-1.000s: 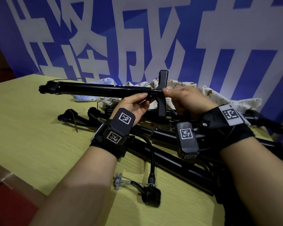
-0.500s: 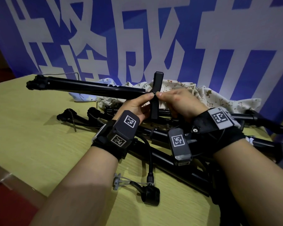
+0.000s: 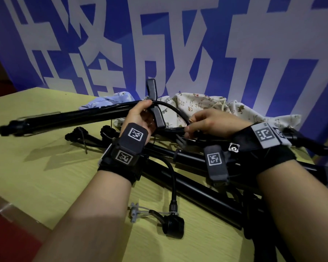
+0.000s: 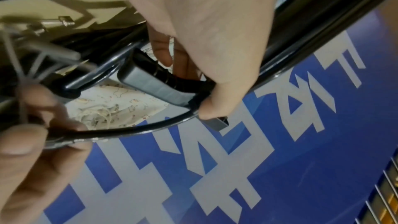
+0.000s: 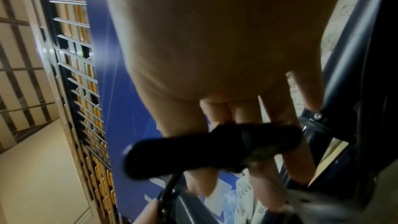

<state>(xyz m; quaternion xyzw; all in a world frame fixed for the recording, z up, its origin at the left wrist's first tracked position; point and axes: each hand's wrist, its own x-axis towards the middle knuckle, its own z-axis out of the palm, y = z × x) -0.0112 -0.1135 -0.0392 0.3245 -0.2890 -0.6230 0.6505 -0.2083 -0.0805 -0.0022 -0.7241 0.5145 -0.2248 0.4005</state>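
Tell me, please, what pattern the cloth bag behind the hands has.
The cream cloth bag bears small cartoon animals; clearest in the head view.

Above the table, the tube reaches leftward from your left hand, and the handle crosses it right at your fingers. The hose arcs from there to your right hand, just to the right. Under both hands lies a pile of more tubes. Behind it, bags rest against the banner. Nearest you, a hose end sits on the table, seemingly joined to the pile.
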